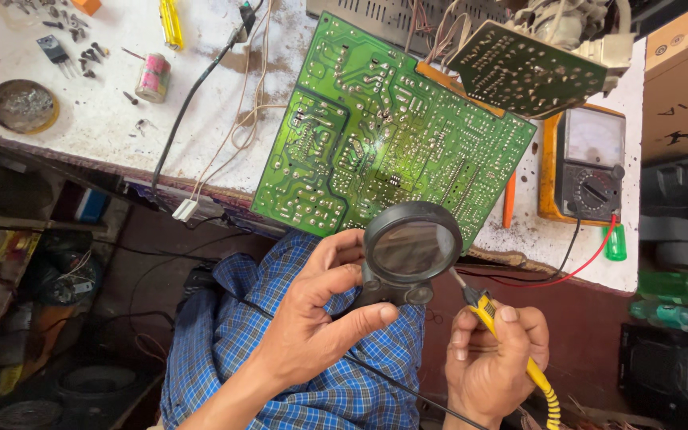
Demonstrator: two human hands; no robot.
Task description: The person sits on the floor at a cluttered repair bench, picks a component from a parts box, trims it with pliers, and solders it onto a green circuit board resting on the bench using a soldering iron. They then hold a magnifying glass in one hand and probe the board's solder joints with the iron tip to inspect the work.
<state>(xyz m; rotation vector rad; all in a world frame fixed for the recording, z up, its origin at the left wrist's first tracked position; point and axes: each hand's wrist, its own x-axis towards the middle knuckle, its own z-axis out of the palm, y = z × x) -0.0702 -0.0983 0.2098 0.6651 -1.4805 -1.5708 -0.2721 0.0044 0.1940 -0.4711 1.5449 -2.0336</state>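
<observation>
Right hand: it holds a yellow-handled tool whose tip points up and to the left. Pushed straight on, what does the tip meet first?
Probably the black magnifying glass that the left hand holds; the tip of the yellow-handled tool in the right hand seems nearly at its rim. Depth is unclear.

Left hand holds a round black magnifying glass over a large green circuit board; right hand grips a yellow-handled probe.

White workbench carries circuit board, multimeter.
</observation>
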